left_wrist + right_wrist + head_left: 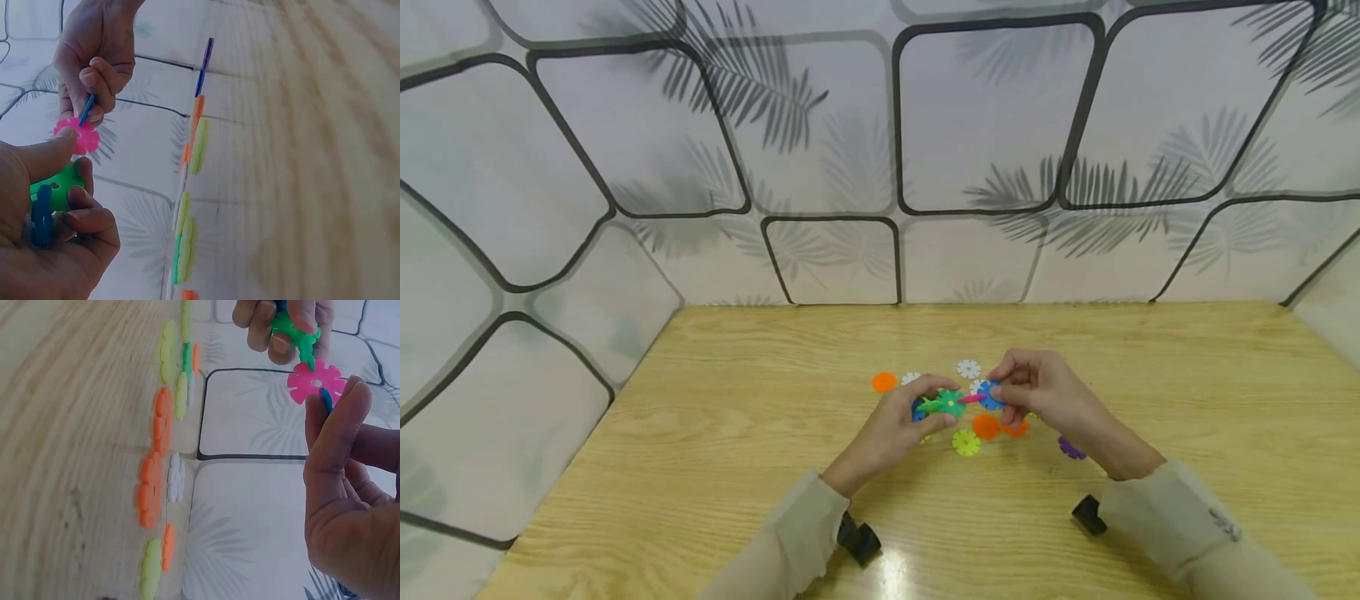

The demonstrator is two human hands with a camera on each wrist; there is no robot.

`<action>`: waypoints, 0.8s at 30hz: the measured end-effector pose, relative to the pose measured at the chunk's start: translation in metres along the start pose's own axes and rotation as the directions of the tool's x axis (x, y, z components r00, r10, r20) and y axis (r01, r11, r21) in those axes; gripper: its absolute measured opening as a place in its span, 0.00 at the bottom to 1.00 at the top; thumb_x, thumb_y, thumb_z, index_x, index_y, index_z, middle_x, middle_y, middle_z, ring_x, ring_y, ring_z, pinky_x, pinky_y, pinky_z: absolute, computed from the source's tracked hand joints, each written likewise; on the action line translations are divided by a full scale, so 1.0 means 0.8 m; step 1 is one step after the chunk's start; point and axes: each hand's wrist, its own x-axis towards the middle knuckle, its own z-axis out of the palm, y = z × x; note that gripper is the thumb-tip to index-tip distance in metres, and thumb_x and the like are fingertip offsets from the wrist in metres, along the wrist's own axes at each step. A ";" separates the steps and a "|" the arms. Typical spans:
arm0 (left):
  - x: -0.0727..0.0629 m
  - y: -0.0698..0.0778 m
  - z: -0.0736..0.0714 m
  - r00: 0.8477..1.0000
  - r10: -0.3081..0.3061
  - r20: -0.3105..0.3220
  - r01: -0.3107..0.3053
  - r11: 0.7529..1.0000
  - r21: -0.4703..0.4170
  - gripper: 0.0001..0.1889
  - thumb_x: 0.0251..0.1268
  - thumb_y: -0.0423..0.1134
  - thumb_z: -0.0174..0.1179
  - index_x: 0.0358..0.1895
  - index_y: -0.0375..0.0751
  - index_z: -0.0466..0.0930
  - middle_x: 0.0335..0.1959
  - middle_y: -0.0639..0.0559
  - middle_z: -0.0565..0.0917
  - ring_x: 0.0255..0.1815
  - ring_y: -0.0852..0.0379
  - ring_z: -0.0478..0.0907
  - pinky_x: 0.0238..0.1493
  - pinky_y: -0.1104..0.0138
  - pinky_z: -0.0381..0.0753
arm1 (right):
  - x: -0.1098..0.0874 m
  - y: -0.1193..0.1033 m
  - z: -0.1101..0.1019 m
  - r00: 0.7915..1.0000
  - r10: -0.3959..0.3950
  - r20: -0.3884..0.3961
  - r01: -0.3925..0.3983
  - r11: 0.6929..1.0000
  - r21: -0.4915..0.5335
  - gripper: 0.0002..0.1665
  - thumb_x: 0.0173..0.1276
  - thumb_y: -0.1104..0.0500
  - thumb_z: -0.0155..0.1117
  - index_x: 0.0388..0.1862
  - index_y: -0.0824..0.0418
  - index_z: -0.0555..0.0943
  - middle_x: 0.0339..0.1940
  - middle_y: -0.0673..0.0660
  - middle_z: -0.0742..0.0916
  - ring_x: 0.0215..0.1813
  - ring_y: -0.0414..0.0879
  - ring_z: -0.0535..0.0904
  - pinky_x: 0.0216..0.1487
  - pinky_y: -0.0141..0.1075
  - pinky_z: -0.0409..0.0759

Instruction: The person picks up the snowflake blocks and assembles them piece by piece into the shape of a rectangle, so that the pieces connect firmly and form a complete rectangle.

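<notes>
My left hand (891, 429) grips a joined piece of notched plastic snowflake discs, with a green disc (951, 403) between fingers and thumb. A dark blue disc (42, 219) is part of this piece, at the palm side. Edge-on to the head view, a pink disc (973, 398) sticks out from the green one toward the right. In the left wrist view, my left thumb overlaps the pink disc. My right hand (1045, 396) pinches another blue disc (990, 395) between thumb and fingers. That blue disc's edge meets the pink disc's rim in the right wrist view (315, 382).
Loose discs lie flat on the wooden table (715, 467) under and around the hands: orange (884, 382), white (968, 368), yellow (966, 442) and purple (1071, 448). A patterned wall covering (842, 258) stands along the table's back edge.
</notes>
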 end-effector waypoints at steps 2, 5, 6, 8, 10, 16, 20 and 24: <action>0.000 -0.001 -0.001 1.000 0.006 0.005 -0.006 1.000 -0.002 0.17 0.70 0.29 0.64 0.60 0.32 0.78 0.41 0.44 0.80 0.30 0.63 0.69 0.31 0.72 0.70 | 0.000 -0.001 0.000 1.000 -0.003 0.005 0.003 1.000 -0.004 0.05 0.72 0.75 0.58 0.44 0.78 0.75 0.28 0.58 0.85 0.25 0.44 0.81 0.29 0.35 0.84; 0.000 -0.001 -0.001 1.000 0.009 0.006 -0.009 1.000 0.002 0.17 0.70 0.29 0.64 0.60 0.32 0.78 0.40 0.44 0.80 0.29 0.64 0.68 0.31 0.72 0.70 | 0.000 -0.001 0.000 1.000 0.001 0.005 -0.001 1.000 -0.005 0.05 0.72 0.75 0.58 0.44 0.78 0.75 0.28 0.57 0.85 0.25 0.43 0.81 0.30 0.35 0.84; 0.000 0.000 0.000 1.000 0.006 0.005 -0.006 1.000 0.005 0.17 0.70 0.29 0.64 0.60 0.32 0.77 0.40 0.44 0.80 0.29 0.64 0.68 0.30 0.72 0.70 | -0.001 -0.002 -0.001 1.000 0.000 0.008 0.000 1.000 -0.003 0.05 0.72 0.75 0.58 0.44 0.78 0.75 0.28 0.57 0.85 0.25 0.43 0.81 0.29 0.35 0.84; 0.000 0.002 0.000 1.000 -0.005 0.003 0.005 1.000 0.011 0.18 0.70 0.29 0.64 0.60 0.32 0.78 0.40 0.44 0.80 0.29 0.63 0.68 0.30 0.72 0.69 | -0.001 -0.001 -0.001 1.000 -0.004 0.018 0.003 1.000 0.012 0.05 0.72 0.75 0.58 0.44 0.78 0.75 0.28 0.57 0.85 0.25 0.43 0.81 0.29 0.34 0.83; -0.001 0.004 -0.001 1.000 -0.023 -0.002 0.023 0.999 0.026 0.19 0.69 0.29 0.65 0.61 0.34 0.78 0.43 0.44 0.80 0.30 0.61 0.69 0.31 0.71 0.70 | 0.000 0.000 -0.002 0.999 -0.006 0.035 0.005 1.000 0.030 0.05 0.72 0.75 0.58 0.44 0.77 0.75 0.28 0.58 0.85 0.25 0.42 0.81 0.29 0.34 0.83; -0.001 0.007 -0.004 0.998 -0.054 0.014 0.053 0.997 0.059 0.22 0.67 0.28 0.66 0.64 0.36 0.79 0.53 0.43 0.82 0.45 0.53 0.76 0.42 0.68 0.77 | 0.002 0.006 -0.013 0.993 0.008 0.114 -0.016 0.997 0.070 0.07 0.75 0.71 0.57 0.46 0.77 0.74 0.28 0.57 0.86 0.26 0.43 0.83 0.30 0.35 0.84; 0.000 0.006 -0.006 0.998 -0.055 0.027 0.053 0.996 0.073 0.23 0.66 0.26 0.65 0.64 0.36 0.79 0.56 0.43 0.83 0.51 0.50 0.78 0.48 0.65 0.79 | 0.006 0.008 -0.028 0.991 0.038 0.125 -0.041 0.999 0.016 0.15 0.78 0.67 0.56 0.53 0.81 0.73 0.30 0.58 0.86 0.29 0.48 0.85 0.34 0.41 0.86; 0.001 0.005 -0.008 0.998 -0.051 0.026 0.049 0.996 0.081 0.23 0.66 0.25 0.65 0.65 0.37 0.79 0.57 0.43 0.82 0.54 0.49 0.78 0.47 0.65 0.79 | 0.012 0.009 -0.047 0.993 0.071 0.090 -0.065 0.995 -0.072 0.20 0.79 0.65 0.56 0.58 0.82 0.72 0.38 0.62 0.87 0.37 0.54 0.87 0.41 0.45 0.87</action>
